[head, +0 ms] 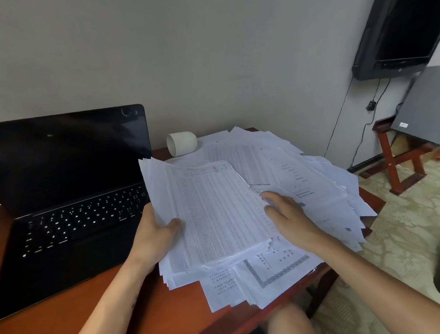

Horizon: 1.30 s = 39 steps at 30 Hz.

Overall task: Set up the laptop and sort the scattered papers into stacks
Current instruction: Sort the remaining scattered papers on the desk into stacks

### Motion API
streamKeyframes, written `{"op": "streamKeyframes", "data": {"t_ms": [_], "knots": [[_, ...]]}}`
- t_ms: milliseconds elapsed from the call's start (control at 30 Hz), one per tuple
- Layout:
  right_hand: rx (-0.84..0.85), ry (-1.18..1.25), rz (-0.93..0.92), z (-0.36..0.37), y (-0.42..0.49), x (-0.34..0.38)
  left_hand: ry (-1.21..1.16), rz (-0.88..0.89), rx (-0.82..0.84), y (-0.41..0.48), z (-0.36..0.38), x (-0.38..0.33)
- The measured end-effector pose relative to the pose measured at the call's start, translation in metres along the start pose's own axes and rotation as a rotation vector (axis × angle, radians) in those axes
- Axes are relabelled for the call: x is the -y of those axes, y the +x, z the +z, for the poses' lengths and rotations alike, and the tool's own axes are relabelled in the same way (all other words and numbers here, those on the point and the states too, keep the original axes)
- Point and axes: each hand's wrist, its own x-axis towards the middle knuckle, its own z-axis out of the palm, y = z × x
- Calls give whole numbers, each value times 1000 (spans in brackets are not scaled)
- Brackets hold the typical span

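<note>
On the bench, a laptop open and papers half gathered between two hands.

Left of the left hand stands the laptop, lid up, screen dark, keys lit. That hand grips the near-left edge of a sheaf, thumb on top and fingers under, so the sheaf lies just right of it with its long axis running away from the person. The right hand rests flat, fingers spread, on the sheaf's right edge. It is the nearer hand to the loose papers, which fan out right of it and overhang the edge of the red-brown bench. A white cup lies tipped beyond both hands. Further right are patterned floor, a wall-mounted screen and a grey box on a stool.
</note>
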Motion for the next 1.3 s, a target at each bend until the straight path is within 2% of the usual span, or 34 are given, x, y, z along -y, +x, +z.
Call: {"op": "streamKeyframes", "data": {"t_ms": [133,267,333,433,500,567,633,733,867,967,1033,1233,1300], "knots": [[-26,-16,-82,19,8,8,-44,22,-10,-1,1,-2],[56,-275,-229,23,16,2,-66,38,32,-4,1,-5],[11,-264,-281,19,25,-5,-47,54,40,-3,-1,-4],[-124,-64,-196,12,45,-15,-59,52,11,2,-8,-1],[-152,-97,-134,8,62,-15,-80,67,-29,4,-12,0],[-42,-232,-78,4,77,-13,-74,90,-72,6,-14,0],[105,-262,24,1,90,-12,-53,106,-113,8,-16,2],[181,-274,116,-5,100,-16,-19,103,-149,11,-19,5],[52,-344,-66,-1,108,-27,-5,100,-168,13,-19,7],[-140,-568,-237,14,104,-38,4,104,-180,15,-19,8],[-265,-615,-301,21,100,-42,7,102,-186,15,-20,8],[-334,-465,-258,19,97,-50,10,107,-187,15,-21,7],[-264,-478,-218,21,98,-52,-1,103,-190,12,-22,5]]}}
